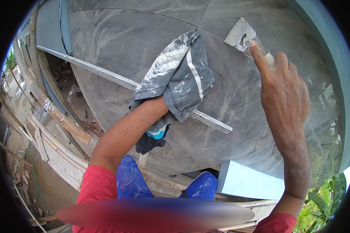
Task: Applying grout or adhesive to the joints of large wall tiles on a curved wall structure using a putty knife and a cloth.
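A grey cloth (188, 75) with a white stripe and white smears covers my left hand, hiding its fingers. My left forearm (130, 126) runs up into its folds. Behind the cloth, a long straight metal bar (99, 72) slants across the grey marbled tiles (124, 42), its lower right end sticking out past the cloth. At the upper right, my right hand (286, 97) is closed on a putty knife (243, 35). The knife's wide blade is caked with white residue and lies over the tile surface, and my index finger stretches along it.
Bamboo poles (46, 97) and scattered boards lie along the left. A pale blue ledge (249, 180) juts in at the lower right, near my blue-trousered legs (132, 180). A bluish curved-looking edge (334, 50) bounds the tiles at right. Green leaves (322, 202) show at the lower right corner.
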Motion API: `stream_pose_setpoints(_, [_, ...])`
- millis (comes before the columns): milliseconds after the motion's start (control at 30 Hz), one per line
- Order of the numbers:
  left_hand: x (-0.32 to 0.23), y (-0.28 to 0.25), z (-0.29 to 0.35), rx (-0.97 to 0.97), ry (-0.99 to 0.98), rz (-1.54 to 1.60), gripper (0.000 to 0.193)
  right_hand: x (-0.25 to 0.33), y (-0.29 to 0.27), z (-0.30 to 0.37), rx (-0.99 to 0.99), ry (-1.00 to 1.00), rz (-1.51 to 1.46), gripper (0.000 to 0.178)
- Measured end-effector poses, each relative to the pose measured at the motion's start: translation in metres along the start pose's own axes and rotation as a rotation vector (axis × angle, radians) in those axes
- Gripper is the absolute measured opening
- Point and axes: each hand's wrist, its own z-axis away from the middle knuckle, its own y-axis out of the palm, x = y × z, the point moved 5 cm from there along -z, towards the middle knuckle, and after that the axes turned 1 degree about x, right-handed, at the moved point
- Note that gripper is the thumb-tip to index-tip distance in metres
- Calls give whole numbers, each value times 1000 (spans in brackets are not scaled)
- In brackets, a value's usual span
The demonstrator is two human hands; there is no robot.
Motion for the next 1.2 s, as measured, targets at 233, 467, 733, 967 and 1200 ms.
stream_pose_setpoints(233, [-4, -7, -2, 95, -98, -58, 39, 13, -19, -29, -143, -18, -99, 53])
stream_pose_setpoints(467, [-2, 0, 10, -40, -30, -162, 42, 5, -25, -36, -24, 79, -43, 49])
stream_pose_setpoints(733, [-6, 7, 12, -160, 8, -106, 39, -2, -28, -44, -53, 62, -38, 47])
stream_pose_setpoints(967, [-14, 6, 10, -96, 46, -209, 40, -4, -34, -46, -100, 37, -44, 46])
stream_pose_setpoints(1200, [-12, 10, 7, -28, 42, -278, 40, 10, -45, -83, -255, 15, -145, 43])
